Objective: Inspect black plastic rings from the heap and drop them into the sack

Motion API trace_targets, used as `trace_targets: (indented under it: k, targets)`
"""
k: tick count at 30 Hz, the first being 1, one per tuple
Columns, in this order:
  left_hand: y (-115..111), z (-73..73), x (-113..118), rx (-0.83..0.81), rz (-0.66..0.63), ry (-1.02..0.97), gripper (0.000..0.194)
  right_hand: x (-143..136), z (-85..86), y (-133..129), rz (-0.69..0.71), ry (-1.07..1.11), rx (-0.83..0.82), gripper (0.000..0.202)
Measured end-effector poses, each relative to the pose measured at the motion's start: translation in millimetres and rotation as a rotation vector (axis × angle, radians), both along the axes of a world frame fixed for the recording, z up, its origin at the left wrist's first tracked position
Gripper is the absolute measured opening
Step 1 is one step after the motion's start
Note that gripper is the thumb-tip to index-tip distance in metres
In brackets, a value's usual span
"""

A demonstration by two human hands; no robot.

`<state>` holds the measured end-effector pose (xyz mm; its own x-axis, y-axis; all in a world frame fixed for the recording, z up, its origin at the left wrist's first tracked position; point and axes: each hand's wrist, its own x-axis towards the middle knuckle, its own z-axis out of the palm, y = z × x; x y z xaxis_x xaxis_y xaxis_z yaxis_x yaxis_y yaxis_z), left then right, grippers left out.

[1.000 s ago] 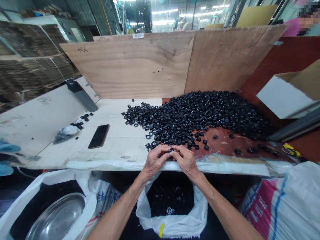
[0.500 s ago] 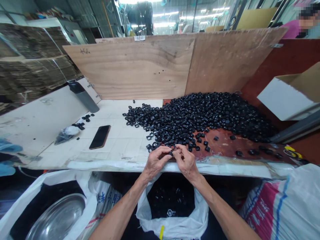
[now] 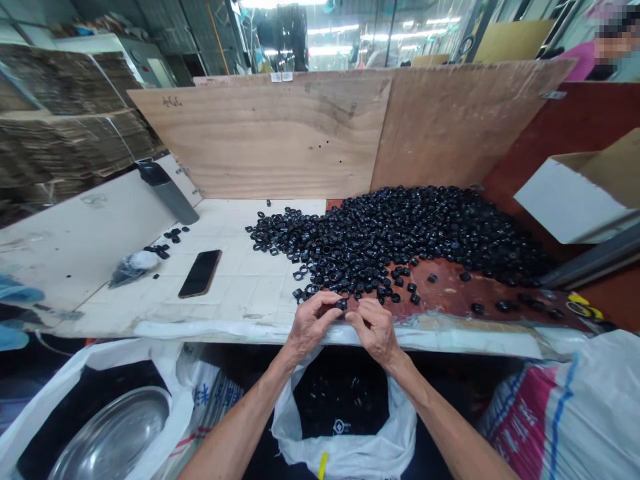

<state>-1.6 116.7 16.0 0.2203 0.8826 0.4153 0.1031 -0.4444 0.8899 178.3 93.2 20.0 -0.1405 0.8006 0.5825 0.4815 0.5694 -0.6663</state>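
Note:
My left hand [image 3: 311, 325] pinches a small black plastic ring [image 3: 341, 304] between thumb and fingertips, above the table's front edge. Just to its right, my right hand [image 3: 374, 329] is closed, fingers curled and thumb pressed in; whatever lies between those fingertips is hidden. The two hands are close but apart. Behind them spreads a large heap of similar black plastic rings [image 3: 400, 223], with loose ones lying near my fingertips. Below my wrists, an open white woven sack [image 3: 400, 437] hangs with dark pieces inside.
A phone [image 3: 200, 273] and a grey bottle [image 3: 170, 193] lie to the left. Wooden boards [image 3: 280, 140] wall the back. At right are a white carton [image 3: 565, 197], yellow-handled scissors [image 3: 585, 307] and a full sack [image 3: 590, 400]. A metal bowl [image 3: 115, 433] sits lower left.
My right hand has drawn slightly right, away from my left, and its fingers have curled in. The black ring now shows more clearly in my left fingertips.

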Motion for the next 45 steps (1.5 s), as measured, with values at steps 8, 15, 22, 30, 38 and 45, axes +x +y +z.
trace_targets:
  k: [8, 15, 22, 30, 38, 45]
  targets:
    - [0, -0.2, 0, -0.016, -0.030, -0.001, 0.014, -2, -1.3, 0, -0.099, 0.028, -0.103, 0.023]
    - [-2, 5.9, 0, -0.037, -0.047, 0.007, 0.014, -2, -0.6, -2, -0.048, 0.048, -0.108, 0.014]
    - [-8, 12.2, 1, -0.061, -0.084, 0.027, 0.014, -3, -1.4, -7, -0.027, 0.064, -0.155, 0.018]
    - [-39, 19.8, 6, -0.251, -0.159, -0.066, 0.015, -3, 0.2, -42, 0.008, 0.188, -0.263, 0.009]
    - [-57, 12.2, 3, -0.352, -0.177, -0.103, 0.018, 0, 10.5, -53, 0.061, 0.178, -0.281, 0.012]
    - [-77, -3.5, 0, -0.317, -0.084, -0.093, 0.015, -9, 7.1, -68, 0.005, 0.124, -0.271, 0.013]
